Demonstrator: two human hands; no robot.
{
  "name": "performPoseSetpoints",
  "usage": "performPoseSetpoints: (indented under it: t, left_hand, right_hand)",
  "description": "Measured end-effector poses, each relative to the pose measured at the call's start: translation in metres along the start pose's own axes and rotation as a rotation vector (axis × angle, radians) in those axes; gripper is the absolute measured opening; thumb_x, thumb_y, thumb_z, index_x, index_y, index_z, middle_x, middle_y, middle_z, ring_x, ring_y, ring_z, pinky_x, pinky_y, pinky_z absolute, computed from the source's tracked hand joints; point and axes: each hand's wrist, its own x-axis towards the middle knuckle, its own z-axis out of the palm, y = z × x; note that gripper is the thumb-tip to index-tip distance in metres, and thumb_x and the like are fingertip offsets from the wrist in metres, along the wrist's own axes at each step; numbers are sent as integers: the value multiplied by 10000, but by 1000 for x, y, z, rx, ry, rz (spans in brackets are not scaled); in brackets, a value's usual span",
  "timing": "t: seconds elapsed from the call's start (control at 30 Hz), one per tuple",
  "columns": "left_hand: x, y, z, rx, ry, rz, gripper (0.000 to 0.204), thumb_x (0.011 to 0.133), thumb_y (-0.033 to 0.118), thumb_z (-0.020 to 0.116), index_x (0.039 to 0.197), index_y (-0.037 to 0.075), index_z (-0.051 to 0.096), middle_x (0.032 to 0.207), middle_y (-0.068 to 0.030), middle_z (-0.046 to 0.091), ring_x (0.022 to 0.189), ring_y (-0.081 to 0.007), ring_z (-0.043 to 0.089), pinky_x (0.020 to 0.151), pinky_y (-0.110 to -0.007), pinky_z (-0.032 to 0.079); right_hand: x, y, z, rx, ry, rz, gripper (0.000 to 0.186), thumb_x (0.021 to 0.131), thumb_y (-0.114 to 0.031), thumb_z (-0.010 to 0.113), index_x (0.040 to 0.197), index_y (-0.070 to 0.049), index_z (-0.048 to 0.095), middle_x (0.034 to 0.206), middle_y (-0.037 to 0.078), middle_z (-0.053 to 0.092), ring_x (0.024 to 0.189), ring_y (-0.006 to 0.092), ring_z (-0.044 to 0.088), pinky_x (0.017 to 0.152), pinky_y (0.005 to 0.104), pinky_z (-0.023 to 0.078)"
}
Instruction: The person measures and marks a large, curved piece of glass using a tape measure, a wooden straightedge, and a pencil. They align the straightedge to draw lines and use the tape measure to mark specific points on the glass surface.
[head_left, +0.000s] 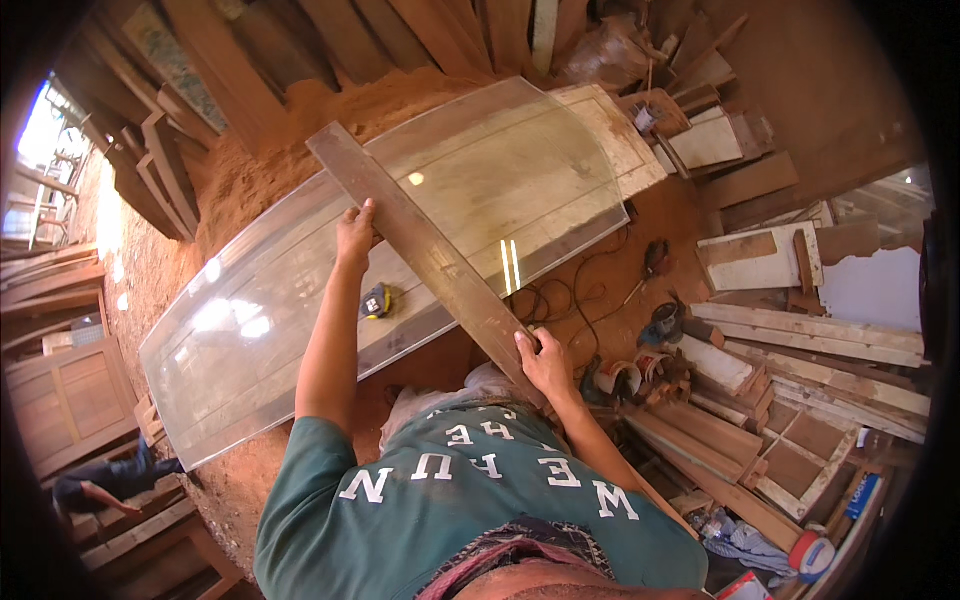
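Note:
A long, flat wooden board (430, 250) is held slantwise above a large sheet of clear glass (500, 150). My left hand (355, 235) grips the board's left edge toward its far end, fingers wrapped on the side. Close to my body, my right hand (545, 362) is closed on the right edge near the other end. A black and yellow tape measure (376, 301) rests on the glass beside my left forearm. Beneath the glass shows a pale panelled surface (615, 140) that sticks out at the far right.
Planks (230, 60) lean along the far side above heaped sawdust (255, 170). Cords (570, 300) and a power tool (664, 325) lie right of the glass. Timber offcuts (800, 330) and frames crowd the right. Another person (110, 490) is at the lower left near a panelled door (75, 400).

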Motion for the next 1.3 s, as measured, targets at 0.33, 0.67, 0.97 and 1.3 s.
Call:
performPoseSetpoints:
  t: [0.33,0.67,0.97,1.3]
  left_hand:
    - [27,-70,158,242,-120,171,916,906,191,768,1583,-8,184,1422,-306,524,1094,-324,680,934,-390,549]
    - [41,-55,208,726,-255,440,942,864,333,788,1582,26,262,1515,-277,429,1361,-450,463,1118,-453,417]
    - [104,-57,264,877,-337,465,1009,840,458,788,1595,56,252,1533,-261,426,1430,-470,355,1169,-504,339]
    - [121,-47,316,1161,-242,391,1122,795,649,751,1621,111,215,1676,-211,186,1534,-502,96,1182,-685,175]
  right_hand:
    - [111,53,-22,89,-6,172,485,952,-479,619,1061,-10,685,990,279,700,963,475,658,819,508,517]
    - [169,61,-20,84,124,183,474,931,-464,656,1022,-1,702,937,271,701,905,462,670,772,490,518]
    - [225,80,-40,45,134,251,486,936,-472,646,1091,-14,701,985,282,698,943,460,674,794,479,527]
    - [271,100,-71,13,30,263,462,927,-448,662,1126,-31,677,976,268,700,932,448,676,773,476,530]
